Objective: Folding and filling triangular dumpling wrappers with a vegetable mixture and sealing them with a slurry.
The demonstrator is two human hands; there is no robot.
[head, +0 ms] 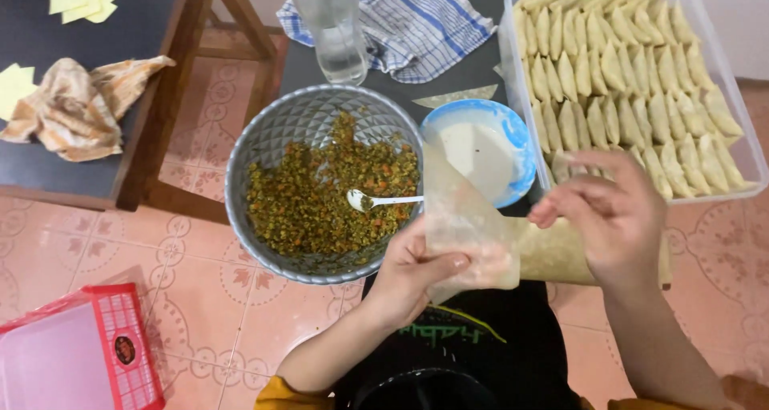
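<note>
Being folded between both hands, the thin wrapper (469, 234) is pinched by the left hand (412, 274) and right hand (617, 218); filling (328, 190) likely comes next.

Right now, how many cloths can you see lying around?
2. A blue checked cloth lies at the top behind the drinking glass; a crumpled orange and white cloth lies on the dark table at left.

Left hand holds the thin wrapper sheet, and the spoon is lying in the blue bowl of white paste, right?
Not quite: the head view shows the spoon lying in the metal bowl of green filling, not the blue bowl. The left hand does hold the wrapper sheet.
</note>
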